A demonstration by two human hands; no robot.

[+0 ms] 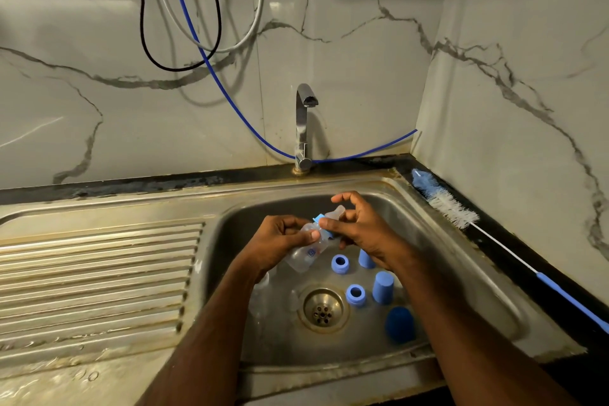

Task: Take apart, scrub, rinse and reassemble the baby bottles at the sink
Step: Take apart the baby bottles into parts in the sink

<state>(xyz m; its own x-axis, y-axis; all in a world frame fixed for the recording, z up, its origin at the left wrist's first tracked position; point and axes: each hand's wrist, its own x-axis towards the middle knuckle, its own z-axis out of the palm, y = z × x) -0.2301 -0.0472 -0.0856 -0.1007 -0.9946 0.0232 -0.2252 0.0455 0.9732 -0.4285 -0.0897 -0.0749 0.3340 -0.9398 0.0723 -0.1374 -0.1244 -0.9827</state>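
- From the head view, our left hand (280, 239) grips the clear body of a baby bottle (304, 252), fingers curled round it, holding it tilted above the far part of the sink (461, 241).
- Our right hand (359, 227) pinches the bottle's blue collar ring (321, 224) between thumb and fingers, with the index finger lifted and slightly spread; the pale teat (336, 212) sticks out past the ring, toward the tap (304, 122).
- We judge the step to be turning the ring on the bottle's neck; whether on or off we cannot tell.
- To do it well, we should hold the body firm but not squeeze it, keep the ring square to the neck, and turn from the ring alone, never the soft teat.
- Loose in the basin near the drain (324, 308) lie two blue rings (340, 264) and blue caps (383, 287), with more clear bottles (262, 293) partly hidden under our left arm.
- The bottle brush (445, 204) rests on the counter at the right, untouched.
- No water runs from the tap.
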